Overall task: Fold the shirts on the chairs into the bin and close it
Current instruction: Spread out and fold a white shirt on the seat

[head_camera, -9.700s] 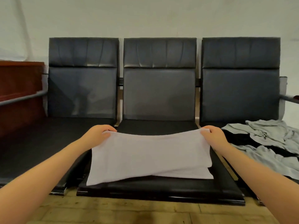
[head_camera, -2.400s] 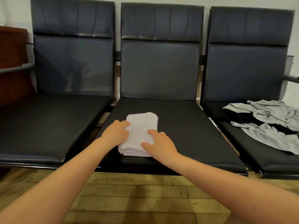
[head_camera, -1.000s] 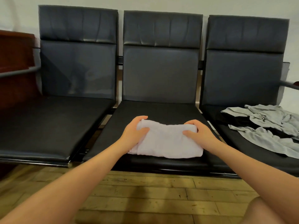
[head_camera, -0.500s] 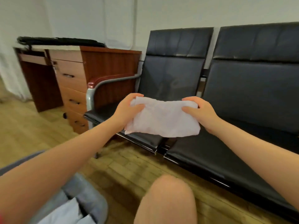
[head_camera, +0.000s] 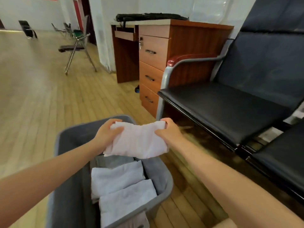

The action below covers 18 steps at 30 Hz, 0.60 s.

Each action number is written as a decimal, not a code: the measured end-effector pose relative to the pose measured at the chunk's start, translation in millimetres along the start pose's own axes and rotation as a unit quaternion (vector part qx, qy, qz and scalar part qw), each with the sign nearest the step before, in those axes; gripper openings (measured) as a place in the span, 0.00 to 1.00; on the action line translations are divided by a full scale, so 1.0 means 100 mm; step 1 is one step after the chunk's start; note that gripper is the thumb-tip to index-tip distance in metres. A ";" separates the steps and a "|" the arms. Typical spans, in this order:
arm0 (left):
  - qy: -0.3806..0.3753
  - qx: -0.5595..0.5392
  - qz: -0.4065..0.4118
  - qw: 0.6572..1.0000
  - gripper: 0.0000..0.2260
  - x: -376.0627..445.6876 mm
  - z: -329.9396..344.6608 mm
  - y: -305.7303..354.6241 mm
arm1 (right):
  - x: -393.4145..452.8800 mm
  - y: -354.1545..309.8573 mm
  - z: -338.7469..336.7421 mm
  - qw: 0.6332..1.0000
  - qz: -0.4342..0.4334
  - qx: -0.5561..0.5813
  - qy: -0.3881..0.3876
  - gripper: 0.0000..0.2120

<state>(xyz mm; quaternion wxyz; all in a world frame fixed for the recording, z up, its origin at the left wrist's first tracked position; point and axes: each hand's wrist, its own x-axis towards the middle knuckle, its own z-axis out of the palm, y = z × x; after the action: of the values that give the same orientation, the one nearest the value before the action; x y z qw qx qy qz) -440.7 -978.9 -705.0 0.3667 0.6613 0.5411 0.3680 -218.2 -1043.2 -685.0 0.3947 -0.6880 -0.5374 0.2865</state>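
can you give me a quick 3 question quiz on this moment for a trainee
1. True or false: the folded white shirt already lies inside the grey bin.
2. Which hands have a grip on the shirt? A) left only B) right only C) both
3. Fill in: the wooden desk stands beside the black ____.

Key
1. False: it is held above the bin, over the folded pieces already inside.
2. C: the left hand and the right hand each hold one end.
3. chair
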 end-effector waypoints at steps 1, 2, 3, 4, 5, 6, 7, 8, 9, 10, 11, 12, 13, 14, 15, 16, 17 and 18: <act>0.012 -0.001 -0.017 1.000 0.13 0.00 -0.05 -0.15 | 0.04 0.03 0.18 1.000 0.003 0.008 -0.007 0.21; 0.025 -0.004 -0.035 0.999 0.15 0.02 -0.09 -0.30 | 0.09 0.06 0.36 1.000 0.006 0.017 -0.012 0.20; 0.037 -0.005 -0.050 0.998 0.15 0.04 -0.11 -0.43 | 0.15 0.08 0.52 1.000 0.011 0.024 -0.018 0.19; 0.047 -0.005 -0.066 0.997 0.16 0.07 -0.14 -0.56 | 0.22 0.09 0.67 0.999 0.016 0.028 -0.024 0.18; 0.052 -0.006 -0.082 0.995 0.16 0.11 -0.16 -0.67 | 0.29 0.10 0.81 0.999 0.019 0.031 -0.034 0.18; 0.055 -0.010 -0.098 0.994 0.16 0.16 -0.18 -0.77 | 0.36 0.10 0.93 0.998 0.021 0.031 -0.045 0.19; 0.058 -0.014 -0.108 0.992 0.16 0.22 -0.19 -0.87 | 0.44 0.11 1.03 0.998 0.023 0.027 -0.057 0.20; 0.063 -0.014 -0.116 0.991 0.16 0.28 -0.21 -0.96 | 0.53 0.12 1.14 0.997 0.023 0.020 -0.066 0.20; 0.069 -0.010 -0.122 0.990 0.16 0.35 -0.22 -1.05 | 0.62 0.14 1.24 0.997 0.023 0.011 -0.071 0.20; 0.075 -0.007 -0.126 0.989 0.15 0.42 -0.23 -1.13 | 0.73 0.18 1.33 0.997 0.022 0.003 -0.074 0.19; 0.078 -0.002 -0.132 0.988 0.15 0.50 -0.23 -1.22 | 0.84 0.21 1.42 0.997 0.022 -0.006 -0.075 0.18; 0.081 0.002 -0.139 0.987 0.15 0.58 -0.24 -1.31 | 0.95 0.23 1.50 0.996 0.023 -0.016 -0.079 0.19; 0.085 0.007 -0.145 0.986 0.15 0.66 -0.25 -1.39 | 1.06 0.25 1.58 0.996 0.024 -0.026 -0.084 0.20; 0.093 0.008 -0.148 0.985 0.16 0.73 -0.26 -1.47 | 1.16 0.27 1.66 0.995 0.026 -0.035 -0.092 0.21; 0.099 0.008 -0.151 0.983 0.17 0.80 -0.27 -1.55 | 1.24 0.29 1.73 0.993 0.028 -0.048 -0.103 0.24; 0.105 0.007 -0.159 0.982 0.18 0.88 -0.29 -1.62 | 1.32 0.30 1.80 0.990 0.032 -0.069 -0.119 0.26; 0.101 0.012 -0.184 0.978 0.20 0.95 -0.30 -1.71 | 1.37 0.33 1.87 0.986 0.039 -0.094 -0.135 0.29; 0.089 0.018 -0.217 0.972 0.22 1.01 -0.31 -1.81 | 1.41 0.35 1.91 0.981 0.047 -0.118 -0.148 0.30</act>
<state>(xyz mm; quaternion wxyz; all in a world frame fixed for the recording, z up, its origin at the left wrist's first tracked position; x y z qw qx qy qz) -533.9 -850.0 -841.7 0.3761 0.4997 0.7085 0.3269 -320.5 -865.8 -810.6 0.2123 -0.7044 -0.5869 0.3380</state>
